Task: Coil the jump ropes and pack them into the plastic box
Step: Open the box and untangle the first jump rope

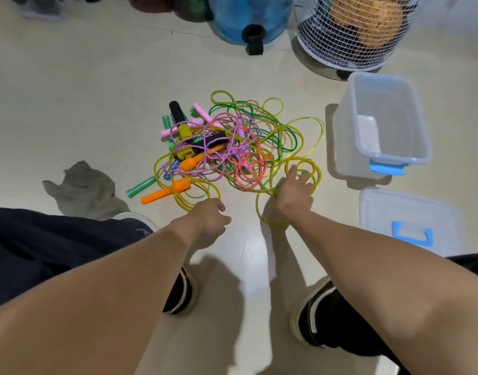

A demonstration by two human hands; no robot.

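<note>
Hands (pixel 213 212) (pixel 296 192) reach into tangled jump ropes (pixel 232 147) beside plastic box (pixel 421 136).

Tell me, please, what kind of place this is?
Probably a storage corner at home or in a sports room: a pale smooth floor, a white wire basket holding a ball, a blue water jug and a clear plastic box.

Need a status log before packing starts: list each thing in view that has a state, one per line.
plastic box: open, nothing inside, upright on the floor
lid: off, lying flat near the box
jump ropes: tangled in one heap, uncoiled
yellow rope: loops gathered by the right hand
right hand: gripping yellow loops
left hand: fingers curled, grip unclear
</note>
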